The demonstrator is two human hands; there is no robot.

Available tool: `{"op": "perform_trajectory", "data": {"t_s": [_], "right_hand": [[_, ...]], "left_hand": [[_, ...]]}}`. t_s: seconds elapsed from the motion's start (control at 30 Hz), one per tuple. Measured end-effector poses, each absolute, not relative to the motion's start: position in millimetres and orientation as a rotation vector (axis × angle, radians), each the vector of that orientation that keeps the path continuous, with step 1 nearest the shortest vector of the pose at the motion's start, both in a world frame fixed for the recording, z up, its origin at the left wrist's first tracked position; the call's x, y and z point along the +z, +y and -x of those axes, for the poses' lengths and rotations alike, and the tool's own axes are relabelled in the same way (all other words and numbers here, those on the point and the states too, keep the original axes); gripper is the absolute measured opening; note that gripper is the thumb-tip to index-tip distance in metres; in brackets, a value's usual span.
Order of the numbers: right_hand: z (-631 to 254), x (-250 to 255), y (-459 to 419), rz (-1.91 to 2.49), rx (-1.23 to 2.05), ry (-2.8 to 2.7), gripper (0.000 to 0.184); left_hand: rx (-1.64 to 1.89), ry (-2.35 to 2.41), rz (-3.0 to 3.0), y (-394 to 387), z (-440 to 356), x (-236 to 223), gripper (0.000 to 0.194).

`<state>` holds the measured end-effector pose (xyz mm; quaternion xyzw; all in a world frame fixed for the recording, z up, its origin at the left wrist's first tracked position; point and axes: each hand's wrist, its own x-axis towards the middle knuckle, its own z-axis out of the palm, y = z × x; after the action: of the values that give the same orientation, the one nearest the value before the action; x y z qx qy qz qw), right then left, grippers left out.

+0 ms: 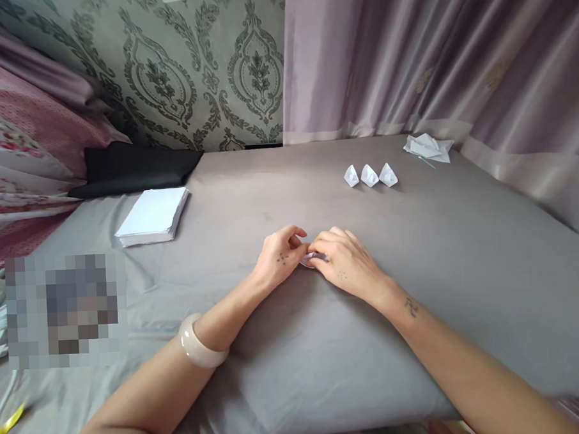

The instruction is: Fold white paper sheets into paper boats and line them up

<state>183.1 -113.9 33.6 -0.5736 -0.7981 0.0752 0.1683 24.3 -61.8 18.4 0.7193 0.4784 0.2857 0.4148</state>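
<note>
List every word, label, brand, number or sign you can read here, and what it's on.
No words, brands or numbers can be read.
Right wrist: a dark hooked-cross sign, close to "卍".
Left hand and right hand: dot marks, no letters.
Paper stack: no print visible.
Pixelated patch: too blurred to read.
</note>
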Motion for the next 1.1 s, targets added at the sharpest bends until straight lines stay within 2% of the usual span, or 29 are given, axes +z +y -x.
{"op": "perform_trajectory", "data": {"t_s": [0.13,0.27,0.57,0.73,0.9,1.1], "right_hand": [[-179,28,-112,1.634,0.178,-2.215,0.014],[-180,27,-113,1.626,0.095,-2.145,0.022],[-177,29,-120,1.566,-0.16,-2.04,0.025],[-173,27,-122,1.604,-0.193,-1.985,0.016],[-171,26,-121,1.562,-0.2,-1.993,0.025],[-170,25,-121,1.561,-0.222,-1.983,0.028]], "left_hand": [[0.832,1.133,-1.734,-60,-25,16,0.016],[0.903,1.153,-1.662,-60,-24,20,0.022],[0.87,1.029,-1.493,-78,-35,16,0.027],[0.904,0.993,-1.506,-79,-35,12,0.03],[0.926,1.039,-1.527,-81,-36,14,0.031],[0.965,1.065,-1.541,-82,-36,14,0.029]]}}
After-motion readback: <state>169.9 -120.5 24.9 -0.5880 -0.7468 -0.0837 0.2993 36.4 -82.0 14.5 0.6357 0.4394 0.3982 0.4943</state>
